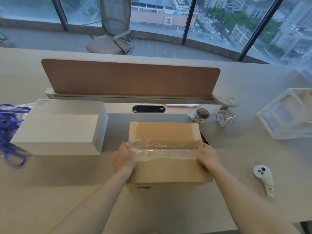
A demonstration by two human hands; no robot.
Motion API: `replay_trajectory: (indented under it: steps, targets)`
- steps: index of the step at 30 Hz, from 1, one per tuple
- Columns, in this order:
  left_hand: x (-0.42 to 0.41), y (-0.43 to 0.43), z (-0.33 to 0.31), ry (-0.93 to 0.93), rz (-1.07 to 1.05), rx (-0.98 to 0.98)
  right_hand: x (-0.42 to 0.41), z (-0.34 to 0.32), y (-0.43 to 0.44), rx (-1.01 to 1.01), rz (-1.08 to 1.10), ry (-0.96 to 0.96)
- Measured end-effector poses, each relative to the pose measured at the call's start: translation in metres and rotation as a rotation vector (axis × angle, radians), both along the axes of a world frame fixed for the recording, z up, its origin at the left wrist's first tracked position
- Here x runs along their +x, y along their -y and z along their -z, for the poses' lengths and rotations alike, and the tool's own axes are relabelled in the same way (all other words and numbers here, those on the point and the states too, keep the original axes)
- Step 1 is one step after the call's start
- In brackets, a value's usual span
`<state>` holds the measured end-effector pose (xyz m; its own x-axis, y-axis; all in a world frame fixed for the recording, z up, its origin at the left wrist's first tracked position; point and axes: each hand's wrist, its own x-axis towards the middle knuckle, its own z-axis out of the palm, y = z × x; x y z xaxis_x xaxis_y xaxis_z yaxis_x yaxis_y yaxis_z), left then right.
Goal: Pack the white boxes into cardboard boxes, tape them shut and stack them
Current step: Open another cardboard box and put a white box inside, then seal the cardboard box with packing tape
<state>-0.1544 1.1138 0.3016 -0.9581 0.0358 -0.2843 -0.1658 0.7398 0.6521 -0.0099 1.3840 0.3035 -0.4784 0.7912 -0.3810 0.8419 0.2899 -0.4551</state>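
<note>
— What do you have hold of?
— One strip of clear tape (162, 147), with both hands. My left hand (125, 157) curls its fingers on the left end and my right hand (206, 155) curls on the right end. Each hand sits at a top edge of the box (168, 173).
— How does the tape lie?
— It is wrinkled and runs across the lid from side to side, over the seam. I cannot tell how much of it is stuck down.
— Where is the box?
— It is on the desk (67, 191) straight in front of me, with its flaps down.
— And the white boxes (59, 129)?
— They are stacked to the left of it, apart from it. Blue straps (10, 129) lie at their far left.
— What else is there?
— Two rolls stand just behind the box's right corner, one (201, 115) beside the other (224, 117). A white basket (276, 132) is further right. A white controller (263, 179) lies near my right forearm.
</note>
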Motion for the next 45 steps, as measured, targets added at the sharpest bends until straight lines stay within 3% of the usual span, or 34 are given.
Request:
replay_trajectory:
  steps: [4,7,10,14,19,21,23,27,32,39,45]
  targets:
    - [0.000,-0.001,-0.006,-0.003,-0.018,0.022,0.002,0.000,-0.005,-0.031,-0.021,-0.082]
    - [0.004,-0.005,-0.014,-0.058,0.036,-0.105,0.006,-0.001,-0.008,-0.113,-0.037,-0.151]
    - [0.003,-0.016,-0.013,-0.291,0.127,-0.342,0.008,-0.003,-0.009,-0.212,-0.047,-0.236]
    - [0.020,-0.072,-0.013,-0.536,0.310,-0.287,0.015,-0.004,-0.024,-0.320,-0.161,-0.283]
    - [0.070,-0.173,-0.025,-0.413,0.615,-0.082,0.017,-0.006,-0.060,-0.559,-0.375,-0.264]
    - [0.083,-0.206,-0.027,-0.338,0.713,-0.130,0.013,-0.011,-0.079,-0.581,-0.450,-0.212]
    - [0.090,-0.229,-0.024,-0.311,0.727,-0.217,0.006,-0.012,-0.105,-0.482,-0.482,-0.210]
    - [0.097,-0.242,-0.017,-0.304,0.612,-0.270,-0.007,-0.024,-0.175,-0.151,-0.377,-0.247]
    - [0.096,-0.243,-0.013,-0.332,0.627,-0.348,-0.035,-0.026,-0.250,0.064,-0.104,-0.447]
    - [0.095,-0.244,-0.009,-0.347,0.622,-0.365,-0.062,-0.014,-0.294,-0.066,0.098,-0.307]
    - [0.096,-0.244,-0.007,-0.365,0.607,-0.355,-0.070,0.000,-0.316,-0.277,0.382,-0.650]
